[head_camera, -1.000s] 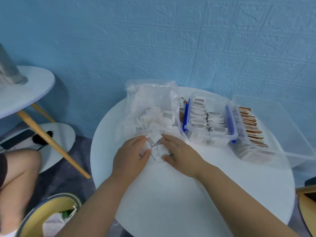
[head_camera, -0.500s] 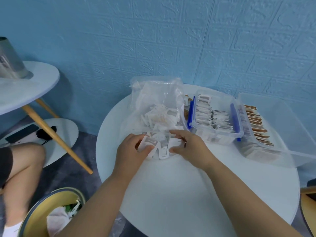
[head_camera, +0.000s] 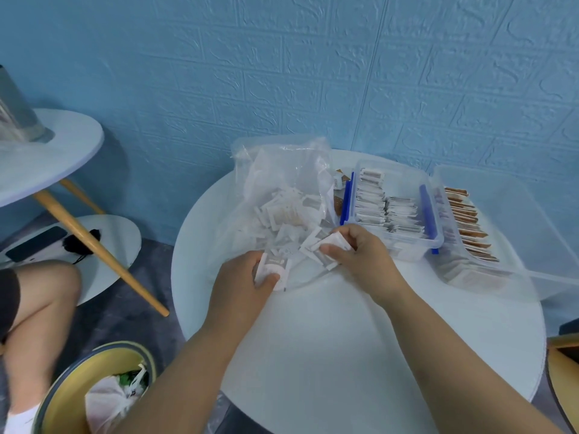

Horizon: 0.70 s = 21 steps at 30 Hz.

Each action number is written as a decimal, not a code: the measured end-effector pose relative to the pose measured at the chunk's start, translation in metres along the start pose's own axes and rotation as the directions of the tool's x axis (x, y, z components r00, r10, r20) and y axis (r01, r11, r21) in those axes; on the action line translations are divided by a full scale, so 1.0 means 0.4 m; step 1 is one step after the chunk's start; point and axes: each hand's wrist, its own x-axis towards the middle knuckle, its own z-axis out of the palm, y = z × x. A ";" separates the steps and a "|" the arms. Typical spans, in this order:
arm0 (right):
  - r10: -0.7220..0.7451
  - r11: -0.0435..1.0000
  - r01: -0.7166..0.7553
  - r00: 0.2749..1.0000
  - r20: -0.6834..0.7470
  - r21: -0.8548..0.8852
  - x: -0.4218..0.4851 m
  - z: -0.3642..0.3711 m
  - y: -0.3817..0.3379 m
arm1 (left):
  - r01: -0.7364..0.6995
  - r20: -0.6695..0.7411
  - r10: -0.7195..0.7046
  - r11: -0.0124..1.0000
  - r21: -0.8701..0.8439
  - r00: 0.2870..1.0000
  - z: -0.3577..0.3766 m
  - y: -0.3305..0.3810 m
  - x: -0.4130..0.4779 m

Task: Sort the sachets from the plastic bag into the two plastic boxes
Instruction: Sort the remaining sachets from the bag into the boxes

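Observation:
A clear plastic bag (head_camera: 282, 170) full of white sachets (head_camera: 291, 214) lies open on the round white table (head_camera: 329, 355). My left hand (head_camera: 241, 280) grips a small stack of white sachets (head_camera: 275, 269) at the bag's mouth. My right hand (head_camera: 360, 255) pinches another white sachet (head_camera: 335, 242) just to the right. A clear box with blue clips (head_camera: 435, 233) holds rows of white sachets. Further right a larger clear box (head_camera: 507, 214) holds brown-edged sachets (head_camera: 470, 223).
A second round table (head_camera: 47, 161) with wooden legs and a metal container (head_camera: 15, 111) stands at the left. A yellow bin (head_camera: 78, 393) with rubbish sits on the floor by a person's knee (head_camera: 40, 296). The blue wall runs close behind the boxes.
Both hands have drawn sachets out of the bag's mouth and moved apart: the left now holds a stack, the right has lifted one sachet toward the blue-clipped box.

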 end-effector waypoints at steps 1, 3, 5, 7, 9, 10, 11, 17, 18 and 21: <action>0.013 1.000 -0.013 1.000 0.006 0.026 -0.001 0.001 0.001 | 0.019 0.009 -0.019 1.000 0.006 1.000 0.001 0.004 -0.003; 0.024 1.000 -0.024 0.999 0.026 0.017 -0.002 0.008 0.001 | 0.044 0.026 -0.044 0.999 -0.010 0.999 0.006 0.011 -0.006; 0.023 1.000 -0.022 0.999 0.041 -0.019 -0.002 0.017 0.003 | 0.060 0.022 -0.059 0.997 -0.058 0.998 0.006 0.017 -0.009; 0.020 1.000 -0.019 0.999 0.044 -0.023 -0.002 0.022 0.002 | 0.097 0.019 -0.095 0.987 -0.131 0.995 0.003 0.019 -0.010; 0.020 1.000 -0.020 0.999 0.041 -0.006 -0.004 0.022 0.000 | 0.134 0.014 -0.133 0.976 -0.174 0.991 0.001 0.018 -0.011; 0.020 1.000 -0.020 0.999 0.038 0.001 -0.005 0.020 0.000 | 0.144 0.006 -0.145 0.973 -0.178 0.989 0.002 0.017 -0.011; 0.022 1.000 -0.022 0.999 0.034 0.012 -0.007 0.018 0.001 | 0.152 -0.004 -0.155 0.972 -0.177 0.988 0.003 0.017 -0.011; 0.002 0.989 -0.016 0.996 0.093 0.147 -0.026 0.007 0.001 | 0.205 -0.004 -0.209 0.961 -0.184 0.978 0.002 0.025 -0.005; -0.003 0.993 -0.011 0.993 0.115 0.117 -0.029 0.011 0.002 | 0.219 0.010 -0.222 0.953 -0.209 0.975 0.001 0.027 -0.005; -0.004 0.999 -0.001 0.989 0.146 0.032 -0.034 0.027 0.015 | 0.247 0.054 -0.242 0.927 -0.281 0.969 -0.001 0.034 -0.006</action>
